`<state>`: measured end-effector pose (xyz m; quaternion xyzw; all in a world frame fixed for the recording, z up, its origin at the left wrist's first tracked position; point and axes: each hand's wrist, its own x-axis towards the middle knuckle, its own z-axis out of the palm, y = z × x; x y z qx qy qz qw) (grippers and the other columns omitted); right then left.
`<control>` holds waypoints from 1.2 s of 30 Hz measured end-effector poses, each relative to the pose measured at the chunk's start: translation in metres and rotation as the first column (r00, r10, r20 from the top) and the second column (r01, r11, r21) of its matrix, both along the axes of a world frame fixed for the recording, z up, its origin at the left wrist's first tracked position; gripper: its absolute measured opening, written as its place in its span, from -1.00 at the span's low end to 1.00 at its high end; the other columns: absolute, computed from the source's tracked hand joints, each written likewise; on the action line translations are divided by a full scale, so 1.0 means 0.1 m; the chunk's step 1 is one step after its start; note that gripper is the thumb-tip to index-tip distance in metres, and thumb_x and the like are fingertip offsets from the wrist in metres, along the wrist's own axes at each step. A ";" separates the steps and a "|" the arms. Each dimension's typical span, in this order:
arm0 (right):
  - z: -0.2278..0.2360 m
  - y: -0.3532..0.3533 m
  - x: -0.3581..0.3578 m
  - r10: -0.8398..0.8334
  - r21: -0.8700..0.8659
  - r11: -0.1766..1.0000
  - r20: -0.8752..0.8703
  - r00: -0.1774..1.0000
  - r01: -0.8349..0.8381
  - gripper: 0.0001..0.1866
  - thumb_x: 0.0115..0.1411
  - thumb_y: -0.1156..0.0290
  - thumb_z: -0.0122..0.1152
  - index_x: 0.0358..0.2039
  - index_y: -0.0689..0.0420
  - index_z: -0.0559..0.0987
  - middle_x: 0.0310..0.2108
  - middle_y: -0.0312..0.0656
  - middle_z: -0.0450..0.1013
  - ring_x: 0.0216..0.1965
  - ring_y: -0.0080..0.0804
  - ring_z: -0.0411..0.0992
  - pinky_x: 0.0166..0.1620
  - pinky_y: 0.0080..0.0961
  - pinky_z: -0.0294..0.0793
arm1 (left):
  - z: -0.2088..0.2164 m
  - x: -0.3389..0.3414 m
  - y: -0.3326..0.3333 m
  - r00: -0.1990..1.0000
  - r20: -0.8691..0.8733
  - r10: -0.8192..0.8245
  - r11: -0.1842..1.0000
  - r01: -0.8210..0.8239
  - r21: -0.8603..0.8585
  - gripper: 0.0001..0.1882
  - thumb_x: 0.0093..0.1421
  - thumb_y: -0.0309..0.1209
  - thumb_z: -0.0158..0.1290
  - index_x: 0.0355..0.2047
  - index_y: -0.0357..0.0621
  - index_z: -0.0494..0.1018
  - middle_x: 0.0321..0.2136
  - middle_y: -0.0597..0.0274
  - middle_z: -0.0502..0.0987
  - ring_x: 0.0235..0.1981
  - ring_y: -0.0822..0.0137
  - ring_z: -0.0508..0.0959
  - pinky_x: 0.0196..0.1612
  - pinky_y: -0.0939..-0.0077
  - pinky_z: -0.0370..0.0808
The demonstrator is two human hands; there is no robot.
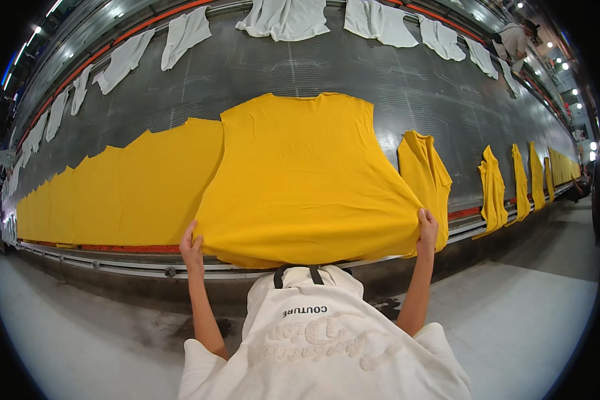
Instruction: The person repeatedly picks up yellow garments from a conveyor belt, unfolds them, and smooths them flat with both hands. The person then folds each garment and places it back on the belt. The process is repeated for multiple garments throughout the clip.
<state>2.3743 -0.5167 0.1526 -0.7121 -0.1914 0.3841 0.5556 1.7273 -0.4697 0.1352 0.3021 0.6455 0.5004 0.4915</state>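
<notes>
A yellow shirt-shaped fabric panel [300, 173] lies spread on the long dark table, its neck end away from me and its wide hem toward me. My left hand [192, 247] pinches the panel's near left corner, and my right hand [428, 231] pinches the near right corner. Between them the hem is stretched and sags over the table's near edge, close to my body. Overlapping yellow panels [120, 187] lie flat in a row to the left. Just right of the held panel, a rumpled yellow panel [425, 170] hangs partly over the near edge.
Several white fabric pieces [283, 19] hang along the far edge of the dark table [247, 73]. More bunched yellow pieces [492, 190] lie along the near edge at right. A metal rail [127, 261] runs along the near side. Another person [515, 43] stands at the far right.
</notes>
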 end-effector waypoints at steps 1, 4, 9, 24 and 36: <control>0.00 -0.03 -0.02 -0.007 0.005 1.000 -0.025 1.000 0.008 -0.77 0.41 0.30 0.23 -0.16 0.23 0.63 -0.23 -0.39 0.54 -0.19 -0.65 0.45 -0.10 -0.61 0.42 | 0.02 0.01 -0.04 1.000 0.006 0.022 1.000 -0.022 0.014 -0.45 0.29 -0.68 0.00 0.31 -0.40 0.33 0.31 0.04 0.39 0.28 0.30 0.42 0.28 0.46 0.33; 0.01 -0.06 -0.06 -0.039 0.018 0.999 -0.060 0.997 0.040 -0.78 0.41 0.30 0.23 -0.15 0.21 0.62 -0.23 -0.39 0.53 -0.19 -0.64 0.45 -0.11 -0.62 0.42 | 0.11 0.00 -0.13 0.999 0.008 0.047 0.998 -0.047 0.030 -0.45 0.29 -0.68 -0.01 0.31 -0.40 0.33 0.31 0.06 0.39 0.24 0.34 0.45 0.23 0.52 0.35; 0.09 -0.07 -0.08 -0.030 0.014 0.999 -0.054 0.998 0.031 -0.72 0.42 0.32 0.20 -0.04 0.29 0.62 -0.19 -0.34 0.57 -0.19 -0.63 0.48 -0.09 -0.61 0.44 | 0.13 -0.08 -0.25 0.997 0.034 0.072 0.997 -0.072 0.007 -0.45 0.28 -0.69 0.00 0.31 -0.40 0.34 0.31 0.06 0.39 0.25 0.34 0.42 0.22 0.54 0.32; 0.11 -0.26 0.02 -0.050 0.056 0.997 -0.095 0.994 0.056 -0.70 0.43 0.31 0.19 0.01 0.28 0.60 -0.09 -0.28 0.58 -0.08 -0.55 0.51 -0.02 -0.57 0.47 | 0.11 0.00 -0.55 0.999 0.031 0.031 0.998 -0.030 -0.057 -0.48 0.29 -0.67 0.03 0.29 -0.38 0.36 0.24 0.08 0.45 0.19 0.37 0.47 0.18 0.56 0.37; -0.28 -0.33 -0.05 -0.040 -0.005 0.999 -0.140 0.989 0.039 -0.68 0.41 0.29 0.22 0.00 0.27 0.61 -0.12 -0.28 0.59 -0.14 -0.55 0.53 -0.05 -0.56 0.49 | -0.19 -0.11 -0.61 0.993 -0.119 -0.003 0.997 -0.007 -0.080 -0.48 0.29 -0.65 0.04 0.28 -0.36 0.38 0.17 0.11 0.49 -0.10 0.44 0.49 -0.09 0.59 0.42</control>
